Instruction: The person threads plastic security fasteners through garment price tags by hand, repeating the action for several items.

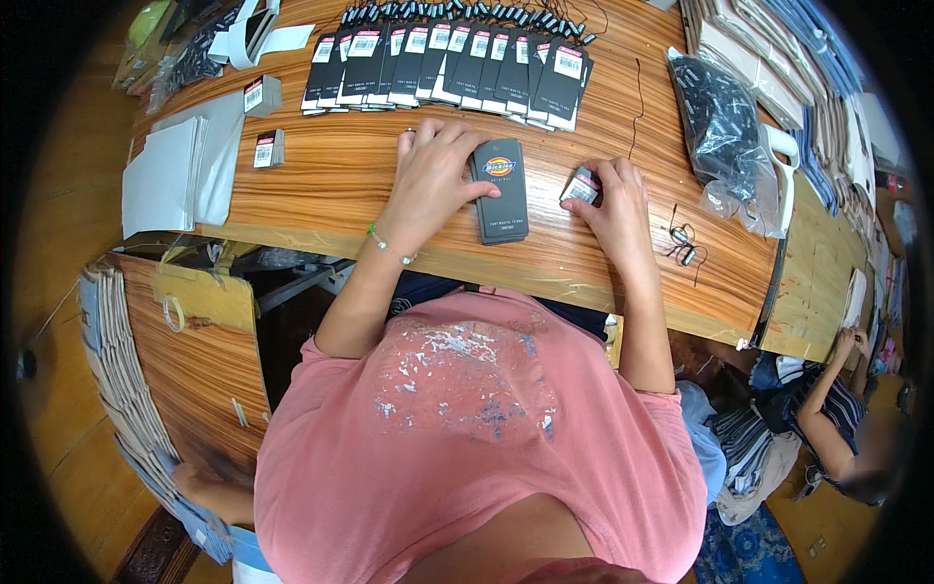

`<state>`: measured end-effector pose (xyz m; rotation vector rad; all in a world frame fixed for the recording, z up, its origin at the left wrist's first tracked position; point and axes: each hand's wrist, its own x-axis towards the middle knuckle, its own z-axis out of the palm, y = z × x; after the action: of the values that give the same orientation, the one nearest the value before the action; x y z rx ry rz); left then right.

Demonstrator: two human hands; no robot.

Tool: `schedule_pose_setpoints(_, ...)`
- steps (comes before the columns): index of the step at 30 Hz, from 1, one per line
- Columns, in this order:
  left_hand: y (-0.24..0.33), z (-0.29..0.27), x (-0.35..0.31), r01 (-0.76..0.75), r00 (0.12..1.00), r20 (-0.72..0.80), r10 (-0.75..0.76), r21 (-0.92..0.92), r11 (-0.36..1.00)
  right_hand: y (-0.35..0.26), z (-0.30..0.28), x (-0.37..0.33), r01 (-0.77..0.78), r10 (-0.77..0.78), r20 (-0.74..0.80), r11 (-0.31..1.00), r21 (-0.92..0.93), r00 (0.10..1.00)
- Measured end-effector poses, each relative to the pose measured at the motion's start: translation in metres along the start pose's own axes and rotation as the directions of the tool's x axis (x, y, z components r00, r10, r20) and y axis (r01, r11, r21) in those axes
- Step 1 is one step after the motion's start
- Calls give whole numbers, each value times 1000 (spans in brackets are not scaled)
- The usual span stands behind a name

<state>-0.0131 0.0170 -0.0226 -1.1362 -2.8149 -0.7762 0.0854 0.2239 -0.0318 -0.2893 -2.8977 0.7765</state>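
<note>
A stack of dark grey hang tags (pixel 504 209) lies on the table in front of me. My left hand (pixel 428 173) is at its left side, thumb on the top tag and curled fingers by the upper left corner. The undersides of those fingers are hidden. To the right, my right hand (pixel 615 195) grips a small block of barcode labels (pixel 581 185) between thumb and fingers, low over the wood. Beyond both hands, a fanned row of dark hang tags (pixel 443 68) with barcode stickers has black strings at its far end.
Two small label stacks, a grey-sided one (pixel 268 95) and a lower one (pixel 269 149), stand left near white sheets (pixel 163 180). Loose black strings (pixel 686 243) lie right, below a plastic bag of black strings (pixel 725 127). Folded garments (pixel 769 58) are piled far right. Another person (pixel 827 419) is at lower right.
</note>
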Motion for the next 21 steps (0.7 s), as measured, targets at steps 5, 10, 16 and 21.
schedule_pose_setpoints(5, -2, -4, 2, 89, 994, 82, -71, -233, 968, 5, 7, 1, -25, 33, -34, 978, 205, 999)
schedule_pose_setpoints(10, -8, -5, 1, 365, 930, 332, -157, -796, 483, 9, 6, 1, -201, 177, 96, 852, 484, 980)
schedule_pose_setpoints(16, 7, -14, 4, 450, 893, 430, -133, -851, 271, -20, -22, -16, -203, 136, 151, 632, 748, 979)
schedule_pose_setpoints(21, 30, -1, -2, 396, 918, 366, -152, -855, 333, -42, -12, -19, 51, 58, -169, 815, 577, 984)
